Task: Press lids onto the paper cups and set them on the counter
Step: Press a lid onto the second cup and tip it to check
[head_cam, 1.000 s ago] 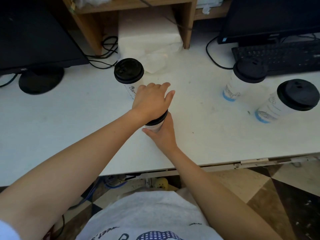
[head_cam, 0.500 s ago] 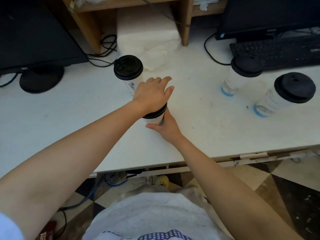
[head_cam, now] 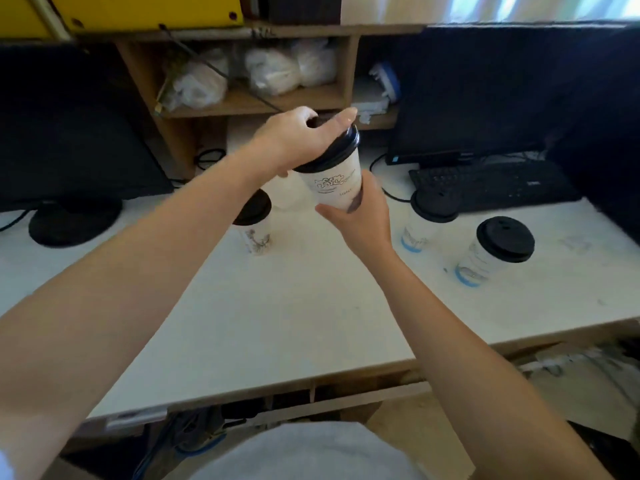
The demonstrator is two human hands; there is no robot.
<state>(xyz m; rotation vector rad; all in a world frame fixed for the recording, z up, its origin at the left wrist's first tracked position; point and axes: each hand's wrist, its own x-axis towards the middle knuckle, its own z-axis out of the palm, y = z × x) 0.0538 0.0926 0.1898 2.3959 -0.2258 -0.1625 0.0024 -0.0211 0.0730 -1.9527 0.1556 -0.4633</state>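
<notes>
A person is holding a cup in the air above a white counter, working its black lid between both hands. The left hand is coming over the top, fingers and thumb curling round the lid's rim and covering most of it. The right hand is gripping the lower wall of the cup from below and from the right side, its palm cupping the base end.

The cup is not standing upright. Its long axis is tilting, with the lid end leaning up and to the right, away from the person, and the base pointing down toward the right palm. The lid appears to be sitting on the rim, though the left hand is hiding whether it is seated all the way round.

Three cups with lids on are already standing on the counter: a left cup just beyond the left forearm, a middle cup in front of the keyboard, and a right cup near it. Bare counter is lying directly beneath the raised cup, between the left cup and the middle cup.

The right hand, being the one under the load and nearer the base, is looking the likelier to lower it. Before that, the axis is needing to come back to vertical, so that the base meets the surface flat. The left hand only needs to let go of the lid.
</notes>
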